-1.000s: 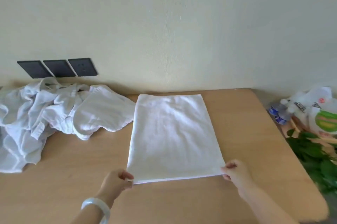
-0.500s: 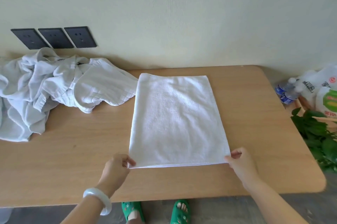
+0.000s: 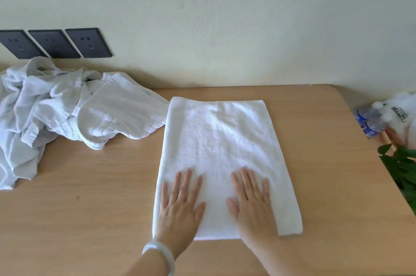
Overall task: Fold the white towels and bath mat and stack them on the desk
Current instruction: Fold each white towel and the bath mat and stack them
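The folded towel [image 3: 222, 154] lies flat in the middle of the tabletop [image 3: 326, 163], its long side running away from the person, probably squared up so the next fold comes out even. The left hand [image 3: 180, 206] and right hand [image 3: 252, 203] rest palm down, side by side, on its near end, likely to press out creases. The fingers [image 3: 188, 182] are straight and slightly spread, flat on the cloth, gripping nothing. A crumpled heap of white linen [image 3: 56, 113] lies at the far left, just beside the towel's far corner
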Available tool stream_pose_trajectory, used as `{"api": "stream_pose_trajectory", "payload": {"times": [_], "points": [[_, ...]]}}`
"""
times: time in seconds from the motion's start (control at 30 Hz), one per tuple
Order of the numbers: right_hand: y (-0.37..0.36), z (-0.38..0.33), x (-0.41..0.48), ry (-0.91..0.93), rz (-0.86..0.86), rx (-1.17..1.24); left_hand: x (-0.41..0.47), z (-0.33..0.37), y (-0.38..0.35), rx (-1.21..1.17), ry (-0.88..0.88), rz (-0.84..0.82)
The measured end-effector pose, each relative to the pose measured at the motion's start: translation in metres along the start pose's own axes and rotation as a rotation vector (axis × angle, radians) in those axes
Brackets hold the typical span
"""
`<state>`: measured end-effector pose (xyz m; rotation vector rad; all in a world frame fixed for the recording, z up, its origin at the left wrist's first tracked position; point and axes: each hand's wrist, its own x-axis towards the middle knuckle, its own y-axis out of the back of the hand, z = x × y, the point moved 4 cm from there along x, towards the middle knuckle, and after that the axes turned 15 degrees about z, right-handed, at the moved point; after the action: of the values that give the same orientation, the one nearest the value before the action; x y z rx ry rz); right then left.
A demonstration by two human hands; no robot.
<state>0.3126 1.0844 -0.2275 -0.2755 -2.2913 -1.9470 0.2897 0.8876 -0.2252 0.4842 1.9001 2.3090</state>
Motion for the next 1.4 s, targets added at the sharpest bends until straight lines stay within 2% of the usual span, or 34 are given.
{"api": "stream_pose_trajectory", "payload": {"times": [0.13,0.2,0.3,0.4,0.5,0.6,0.67,0.7,0.77,0.83,0.9,1.0,1.13,1.2,1.4], "points": [[0.005,-0.007,-0.025,-0.070,0.022,-0.011,-0.019,0.011,0.003,-0.010,-0.006,0.015],[0.014,-0.019,-0.006,-0.086,0.094,0.030,-0.002,0.015,0.006,-0.031,-0.032,0.064],[0.021,-0.046,0.050,0.005,0.182,0.098,0.053,0.009,0.012,-0.020,-0.014,0.149],[-0.001,-0.044,0.100,0.068,0.138,0.100,0.100,-0.016,-0.003,0.057,0.036,0.148],[-0.022,0.004,0.112,0.090,0.082,0.000,0.098,-0.046,-0.017,0.070,0.027,0.091],[-0.022,0.070,0.105,-0.123,0.103,-0.062,0.085,-0.063,-0.018,0.061,0.044,0.113],[-0.013,0.085,0.107,-0.267,0.157,-0.095,0.089,-0.058,-0.012,0.051,0.071,0.146],[-0.008,0.077,0.113,-0.265,0.191,-0.089,0.096,-0.051,-0.009,0.043,0.059,0.171],[-0.005,0.042,0.134,-0.130,0.276,-0.016,0.120,-0.032,-0.005,0.017,0.003,0.210],[-0.008,-0.005,0.158,0.040,0.292,0.111,0.151,-0.016,-0.005,-0.004,-0.034,0.223],[-0.026,-0.037,0.177,0.136,0.223,0.155,0.178,-0.013,-0.019,0.004,-0.043,0.200],[-0.052,-0.029,0.193,0.170,0.130,0.092,0.192,-0.030,-0.038,0.032,-0.026,0.147],[-0.048,0.032,0.197,0.023,0.185,-0.034,0.190,-0.046,-0.037,0.034,-0.017,0.175],[-0.044,0.057,0.197,-0.051,0.157,-0.087,0.189,-0.047,-0.036,0.021,0.006,0.170],[-0.036,0.088,0.200,-0.174,0.139,-0.125,0.193,-0.049,-0.025,0.021,-0.020,0.166]]}}
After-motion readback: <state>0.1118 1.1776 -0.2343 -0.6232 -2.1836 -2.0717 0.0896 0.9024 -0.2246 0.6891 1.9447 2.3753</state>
